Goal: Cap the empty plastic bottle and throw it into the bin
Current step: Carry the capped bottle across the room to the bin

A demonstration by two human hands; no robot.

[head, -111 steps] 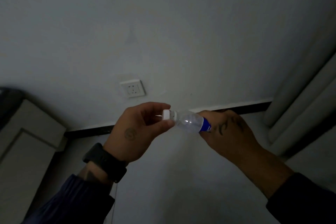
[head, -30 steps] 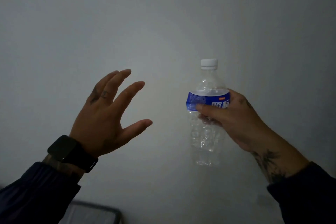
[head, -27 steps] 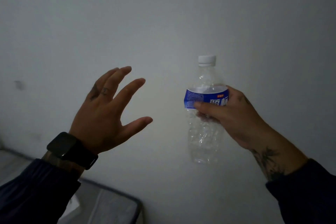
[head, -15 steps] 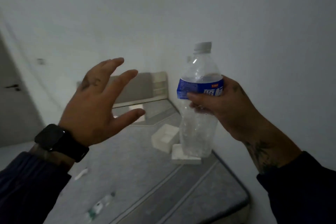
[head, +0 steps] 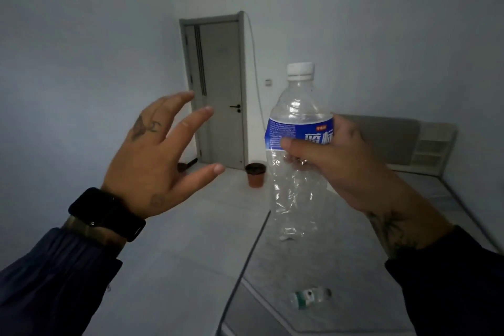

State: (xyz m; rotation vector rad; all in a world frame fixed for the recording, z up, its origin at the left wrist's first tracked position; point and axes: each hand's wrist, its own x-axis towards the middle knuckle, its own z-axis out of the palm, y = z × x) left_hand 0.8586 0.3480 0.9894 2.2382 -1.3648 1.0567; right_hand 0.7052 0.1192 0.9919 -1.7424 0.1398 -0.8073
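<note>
My right hand (head: 335, 169) grips a clear, empty plastic bottle (head: 296, 191) around its blue label and holds it upright. A white cap (head: 300, 70) sits on its neck. My left hand (head: 161, 155) hovers to the left of the bottle, fingers spread, holding nothing and not touching it. A small orange-brown bin (head: 255, 174) with a dark rim stands on the floor near the door, beyond and between my hands.
A grey closed door (head: 218, 90) is in the far wall. A bare grey mattress (head: 341, 267) fills the right side, with a small crushed bottle (head: 311, 297) lying on it and a headboard (head: 392, 142) behind. Pale floor (head: 177, 254) runs from me to the bin.
The view has swung from a blank wall across the mattress to the room with the door and bin. My hands kept the same pose; earlier my left hand was at the cap.
</note>
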